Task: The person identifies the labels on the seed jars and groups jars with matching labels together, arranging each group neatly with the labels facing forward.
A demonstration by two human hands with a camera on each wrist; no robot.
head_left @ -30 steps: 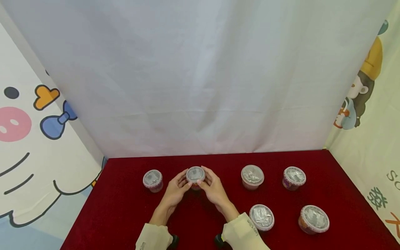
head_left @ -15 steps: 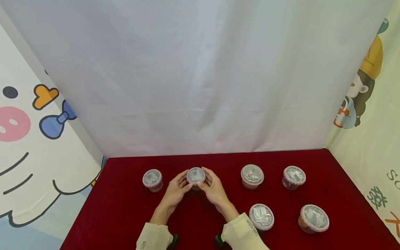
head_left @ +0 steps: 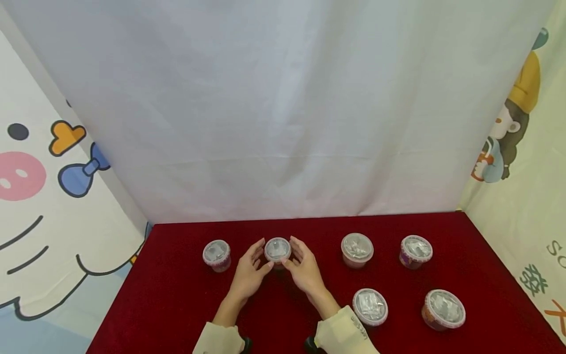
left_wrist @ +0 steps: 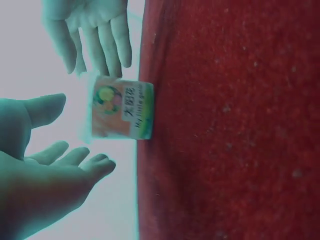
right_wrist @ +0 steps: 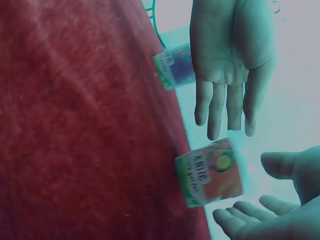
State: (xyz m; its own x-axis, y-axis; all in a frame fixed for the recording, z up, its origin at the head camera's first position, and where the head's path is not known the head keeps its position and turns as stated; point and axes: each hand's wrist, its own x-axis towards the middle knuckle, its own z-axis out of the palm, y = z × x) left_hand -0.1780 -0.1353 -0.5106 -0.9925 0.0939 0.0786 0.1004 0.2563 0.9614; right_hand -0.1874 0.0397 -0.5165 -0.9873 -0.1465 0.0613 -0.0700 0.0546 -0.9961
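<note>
A small round tub with a clear lid stands upright on the red cloth, between the two hands. Its orange label with printed lettering shows in the left wrist view, where the tub appears turned sideways. To the left of it is the left hand, fingers spread and a small gap to the tub's wall. The right hand lies likewise on the other side, with its thumb near the lid's front rim. Both wrist views show loosely bent fingers standing apart from the tub; neither hand holds anything.
Another lidded tub with a purple label stands to the left. On the right are a pinkish tub, a purple one, an orange one and one beside the right sleeve. A white curtain borders the table's back.
Both hands held the middle tub at its sides earlier. Now their fingers have loosened and moved outward, leaving small gaps. The tub stays in almost the same place.
</note>
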